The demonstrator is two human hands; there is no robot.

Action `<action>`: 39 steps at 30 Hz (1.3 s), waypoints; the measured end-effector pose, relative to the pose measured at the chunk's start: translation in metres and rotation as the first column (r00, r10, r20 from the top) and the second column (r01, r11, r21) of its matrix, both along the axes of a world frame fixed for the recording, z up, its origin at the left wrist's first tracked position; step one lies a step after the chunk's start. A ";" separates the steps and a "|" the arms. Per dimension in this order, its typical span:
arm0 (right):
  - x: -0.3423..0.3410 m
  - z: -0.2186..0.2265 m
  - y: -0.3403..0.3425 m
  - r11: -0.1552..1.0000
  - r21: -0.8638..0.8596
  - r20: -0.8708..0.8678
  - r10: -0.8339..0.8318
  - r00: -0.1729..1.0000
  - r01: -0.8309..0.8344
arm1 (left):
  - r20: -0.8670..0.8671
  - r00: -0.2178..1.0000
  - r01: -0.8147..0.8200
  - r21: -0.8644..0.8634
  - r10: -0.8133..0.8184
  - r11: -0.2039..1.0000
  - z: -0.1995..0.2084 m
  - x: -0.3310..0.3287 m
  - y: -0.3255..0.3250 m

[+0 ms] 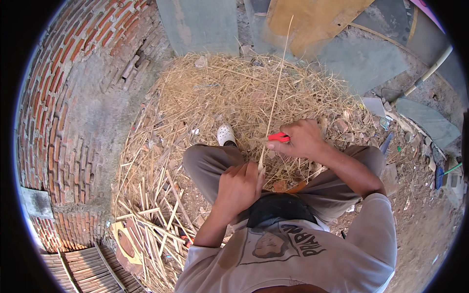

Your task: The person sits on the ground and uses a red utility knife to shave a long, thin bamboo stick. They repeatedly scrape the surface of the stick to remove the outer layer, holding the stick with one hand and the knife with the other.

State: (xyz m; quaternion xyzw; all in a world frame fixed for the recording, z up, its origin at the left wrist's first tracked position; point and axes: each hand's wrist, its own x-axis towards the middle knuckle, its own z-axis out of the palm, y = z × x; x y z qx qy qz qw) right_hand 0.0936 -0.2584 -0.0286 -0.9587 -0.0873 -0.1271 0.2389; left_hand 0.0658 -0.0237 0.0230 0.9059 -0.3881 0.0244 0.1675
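One long, thin bamboo strip slants up from between the person's knees, its lower end at the left hand and its tip leaning right over the shavings. The left hand is closed around that lower end, fingers curled, thumb side toward the strip. The right hand is wrapped around one red tool handle, thumb laid along it; the handle's near end meets the strip just above the left hand. Whether a blade sits there is too small to tell.

Under the hands are two bent knees in one pair of grey-brown trousers, with one black pad across the lap and one printed pale T-shirt above it. One white perforated clog shows beyond the left knee.

Ahead spreads one broad heap of straw-coloured shavings. By the left elbow lies one loose pile of split strips, crossing each other, well over a dozen.

Farther out, at least three grey-green sheets and one tan sheet lie past the shavings, and one whitish pole slants at the far right. One brick wall curves along the left, above one slatted panel at the lower left.
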 end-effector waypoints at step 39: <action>-0.001 0.007 -0.001 0.999 -0.042 0.147 0.040 0.988 -0.035 | 0.157 0.982 0.098 0.051 -0.105 0.994 0.012 0.015 -0.001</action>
